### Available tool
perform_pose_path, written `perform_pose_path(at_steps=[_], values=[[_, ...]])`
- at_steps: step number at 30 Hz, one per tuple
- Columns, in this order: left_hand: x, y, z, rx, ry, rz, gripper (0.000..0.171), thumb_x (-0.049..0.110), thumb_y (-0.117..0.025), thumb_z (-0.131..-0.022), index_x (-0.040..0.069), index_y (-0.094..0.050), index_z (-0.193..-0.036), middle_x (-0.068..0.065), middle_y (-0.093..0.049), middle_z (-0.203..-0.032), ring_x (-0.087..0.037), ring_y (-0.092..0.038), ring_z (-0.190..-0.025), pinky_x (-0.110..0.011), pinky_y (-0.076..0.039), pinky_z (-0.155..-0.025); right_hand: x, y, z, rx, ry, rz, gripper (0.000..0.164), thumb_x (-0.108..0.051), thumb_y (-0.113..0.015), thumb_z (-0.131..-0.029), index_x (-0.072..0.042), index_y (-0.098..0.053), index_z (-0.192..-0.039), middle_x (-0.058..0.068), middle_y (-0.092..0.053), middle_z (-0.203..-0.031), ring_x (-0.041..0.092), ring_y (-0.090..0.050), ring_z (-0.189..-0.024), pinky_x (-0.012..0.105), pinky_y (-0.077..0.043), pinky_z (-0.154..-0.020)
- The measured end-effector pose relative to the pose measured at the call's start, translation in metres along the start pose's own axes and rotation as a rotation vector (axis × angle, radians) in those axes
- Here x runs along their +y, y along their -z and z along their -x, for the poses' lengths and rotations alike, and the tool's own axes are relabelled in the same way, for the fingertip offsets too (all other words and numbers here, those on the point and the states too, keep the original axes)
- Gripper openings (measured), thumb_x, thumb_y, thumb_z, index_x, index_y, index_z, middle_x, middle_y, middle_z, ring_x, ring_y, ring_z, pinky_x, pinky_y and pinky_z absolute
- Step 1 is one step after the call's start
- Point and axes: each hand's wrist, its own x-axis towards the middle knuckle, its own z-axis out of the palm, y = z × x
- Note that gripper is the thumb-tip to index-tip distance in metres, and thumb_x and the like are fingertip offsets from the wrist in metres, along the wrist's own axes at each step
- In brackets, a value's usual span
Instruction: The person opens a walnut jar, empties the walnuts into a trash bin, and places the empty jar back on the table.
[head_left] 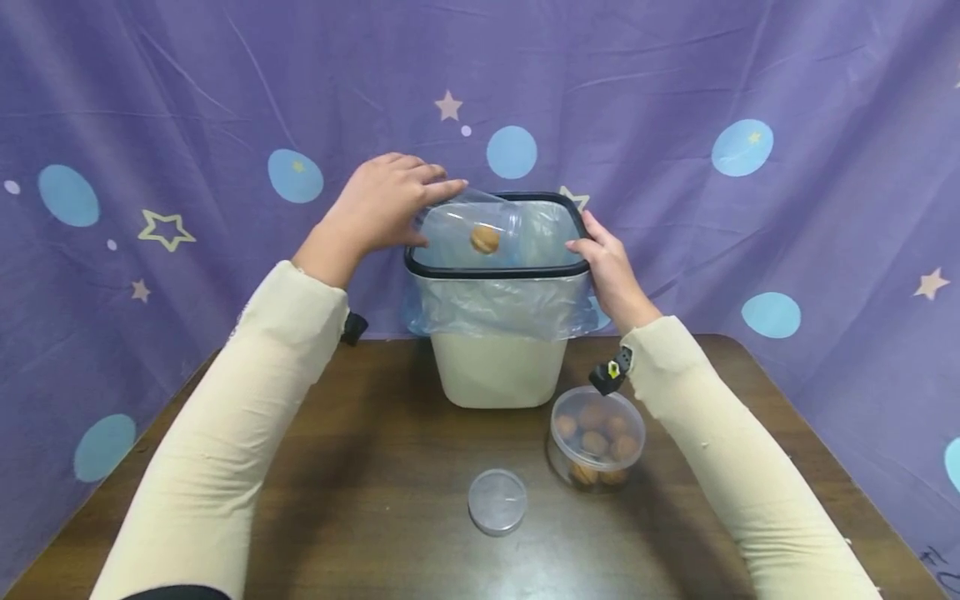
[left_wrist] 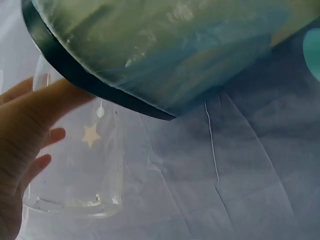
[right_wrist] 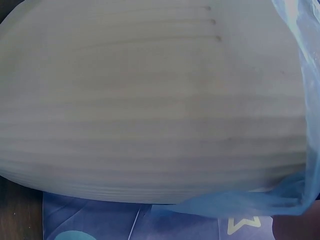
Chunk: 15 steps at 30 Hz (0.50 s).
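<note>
**Clear plastic jar [head_left: 465, 221] tipped over the lined bin [head_left: 498, 371], a walnut [head_left: 485, 239] showing through its wall**

A purple curtain [head_left: 630, 75] with stars and blue ovals hangs behind everything, and a dark wooden surface [head_left: 360, 500] stretches out in front of it. The bin, cream with a black rim [head_left: 498, 272], stands upright near the far edge of the surface, its opening facing up. A bluish translucent bag [head_left: 510, 304] lines it and folds down over the outside.

Two cream sleeves [head_left: 202, 450] reach in from the near side. In front of the bin, to the right, a round clear tub [head_left: 557, 429] sits on the surface with several walnuts inside.

The jar is at the bin's mouth, partly within the opening. Its long axis lies well off vertical: in the head view it runs from the left hand [head_left: 384, 204] toward the right and slightly downward, while its far end points into the bin.

The left hand's fingers are spread wide around the jar and grip it. The right hand [head_left: 613, 271] holds the right side of the rim, thumb over the inner edge, the other fingers partly hidden.

A small round clear lid [head_left: 498, 502] lies flat on the surface, left of the tub. Smallest, the walnut appears within the jar's outline; whether it is inside or behind the jar cannot be told.
</note>
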Motion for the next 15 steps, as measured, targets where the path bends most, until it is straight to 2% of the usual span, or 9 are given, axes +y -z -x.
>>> perform_pose_path(at_steps=[8, 11, 15], values=[[-0.0004, 0.0020, -0.0019, 0.009, -0.015, -0.060, 0.084, 0.028, -0.086, -0.066, 0.016, -0.047, -0.140, -0.017, -0.053, -0.133, -0.036, -0.048, -0.121, -0.050, -0.035, -0.104, -0.0001, 0.0007, -0.0019, -0.001, 0.009, 0.007, 0.071, 0.002, -0.046, -0.084, 0.001, -0.017, -0.148, 0.009, -0.015, -0.157, 0.011, -0.015, -0.142, 0.018, -0.019, -0.112], [0.0009, 0.0040, -0.0041, -0.010, -0.026, -0.041, 0.085, 0.028, -0.086, -0.066, 0.016, -0.046, -0.141, -0.016, -0.053, -0.134, -0.036, -0.047, -0.121, -0.051, -0.034, -0.105, 0.0000, 0.0015, -0.0025, 0.000, 0.015, 0.006, 0.071, 0.002, -0.046, -0.084, 0.002, -0.016, -0.148, 0.010, -0.014, -0.157, 0.012, -0.014, -0.142, 0.019, -0.018, -0.112], [0.0012, 0.0054, -0.0050, -0.029, -0.002, -0.023, 0.085, 0.029, -0.085, -0.067, 0.017, -0.044, -0.142, -0.016, -0.052, -0.135, -0.036, -0.046, -0.123, -0.051, -0.033, -0.105, 0.0009, 0.0021, -0.0029, 0.003, 0.012, 0.001, 0.071, 0.003, -0.045, -0.084, 0.002, -0.015, -0.148, 0.010, -0.013, -0.157, 0.012, -0.014, -0.142, 0.018, -0.018, -0.112]])
